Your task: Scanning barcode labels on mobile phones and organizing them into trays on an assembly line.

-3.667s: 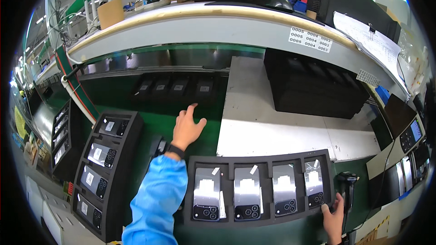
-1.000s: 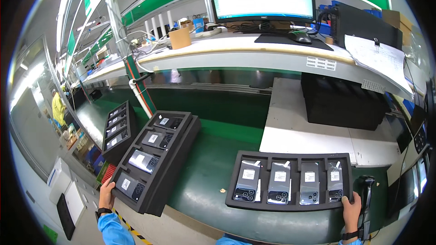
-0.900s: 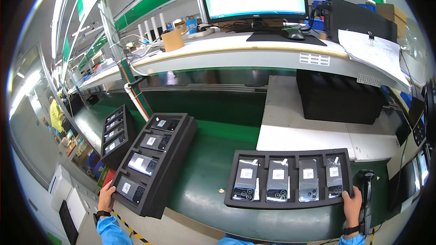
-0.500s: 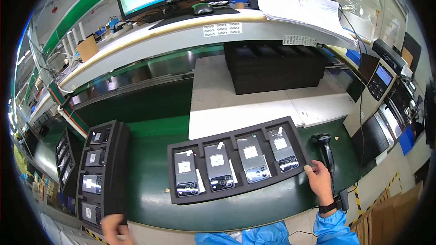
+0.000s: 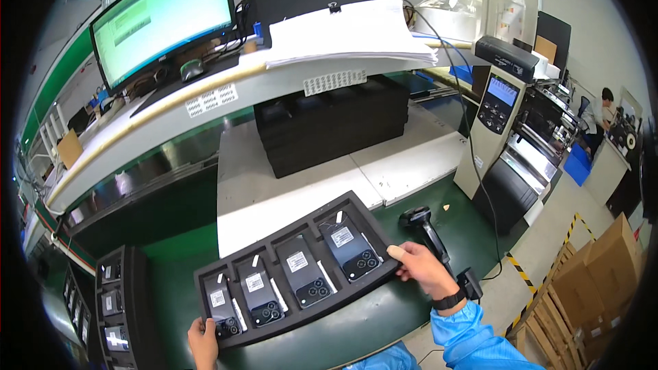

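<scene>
A black foam tray [image 5: 279, 242] lies tilted at an angle on the green bench. In its compartments are several smartphones [image 5: 306, 281], backs up, each with a white label and a camera cluster. White slips stand beside some of the phones. My left hand [image 5: 203, 344] grips the tray at its near left corner, fingers partly hidden below the rim. At the right end, my right hand [image 5: 421, 268] holds the tray's edge with the thumb on top. A black handheld barcode scanner [image 5: 428, 233] stands just beyond my right hand.
More phone-filled trays [image 5: 140, 301] stand at the left. A stack of black trays [image 5: 336, 133] sits on the white board under a shelf with a monitor [image 5: 164, 24] and papers [image 5: 349, 34]. At the right are a label printer [image 5: 497, 106], its hanging cable and cardboard boxes [image 5: 606, 260].
My left hand has come from the left-hand tray to the near left corner of the middle tray. My right hand stays at its right edge. The view has turned to the right.
</scene>
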A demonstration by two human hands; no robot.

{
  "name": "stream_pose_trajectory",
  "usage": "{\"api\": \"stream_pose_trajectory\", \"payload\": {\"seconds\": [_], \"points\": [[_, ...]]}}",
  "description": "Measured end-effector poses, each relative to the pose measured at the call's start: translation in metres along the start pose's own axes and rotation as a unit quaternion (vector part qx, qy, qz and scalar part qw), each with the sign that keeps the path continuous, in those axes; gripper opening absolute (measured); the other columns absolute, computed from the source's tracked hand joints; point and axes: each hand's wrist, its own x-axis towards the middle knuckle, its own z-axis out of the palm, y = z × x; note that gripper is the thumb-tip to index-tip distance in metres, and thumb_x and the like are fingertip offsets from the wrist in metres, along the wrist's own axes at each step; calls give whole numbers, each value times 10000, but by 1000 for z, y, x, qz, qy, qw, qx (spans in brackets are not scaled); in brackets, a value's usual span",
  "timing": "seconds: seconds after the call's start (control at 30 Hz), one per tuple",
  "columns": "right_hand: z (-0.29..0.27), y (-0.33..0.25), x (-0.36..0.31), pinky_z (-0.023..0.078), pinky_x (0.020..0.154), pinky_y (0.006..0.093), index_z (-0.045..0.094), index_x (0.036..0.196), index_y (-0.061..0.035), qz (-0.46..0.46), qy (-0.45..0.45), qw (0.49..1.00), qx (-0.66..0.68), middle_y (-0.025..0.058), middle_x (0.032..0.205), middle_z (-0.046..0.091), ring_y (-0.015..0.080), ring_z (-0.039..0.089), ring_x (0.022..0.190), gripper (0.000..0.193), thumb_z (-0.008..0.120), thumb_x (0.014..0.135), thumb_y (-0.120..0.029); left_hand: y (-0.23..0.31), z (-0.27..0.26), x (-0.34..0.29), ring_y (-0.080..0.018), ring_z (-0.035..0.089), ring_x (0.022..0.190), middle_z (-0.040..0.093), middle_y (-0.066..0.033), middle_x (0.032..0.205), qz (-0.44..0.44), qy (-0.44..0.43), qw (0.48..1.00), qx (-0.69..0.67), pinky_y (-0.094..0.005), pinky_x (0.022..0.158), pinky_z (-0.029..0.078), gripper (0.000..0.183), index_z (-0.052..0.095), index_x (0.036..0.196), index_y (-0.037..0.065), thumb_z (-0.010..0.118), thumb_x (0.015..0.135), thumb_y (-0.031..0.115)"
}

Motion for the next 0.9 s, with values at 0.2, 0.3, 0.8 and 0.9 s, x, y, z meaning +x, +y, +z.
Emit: {"api": "stream_pose_trajectory", "payload": {"seconds": [0.2,0.3,0.8,0.9], "points": [[83,14,-21,613,861,440,349,1455,-114,-173,-63,896,405,125,1311,557,247,642,1125,607,685,950,-80,-10,19,-4,-149,484,662,534,-81,710,12,36,999,25,-347,616,411,222,520,860,-40,596,970,137],[130,21,-31,608,902,422,262,1500,-122,-103,-75,911,392,115,1356,537,248,620,1185,723,689,925,-23,-3,19,-11,-132,475,644,542,-70,720,31,27,999,-2,-339,582,403,176,538,893,-46,595,973,100],[172,12,-41,629,825,379,610,1272,-45,-11,-194,926,325,107,1158,697,221,717,1005,345,682,935,-65,15,28,-9,-34,480,587,579,-3,727,-37,-83,973,-213,-222,513,381,138,591,959,-24,658,954,97],[158,-6,-26,649,757,385,563,1313,-47,-80,-174,916,353,110,1162,700,246,741,951,393,646,928,-62,27,35,-3,-39,502,555,611,-16,747,-120,-139,916,-358,-208,475,395,127,615,1013,-8,624,982,115]]}}
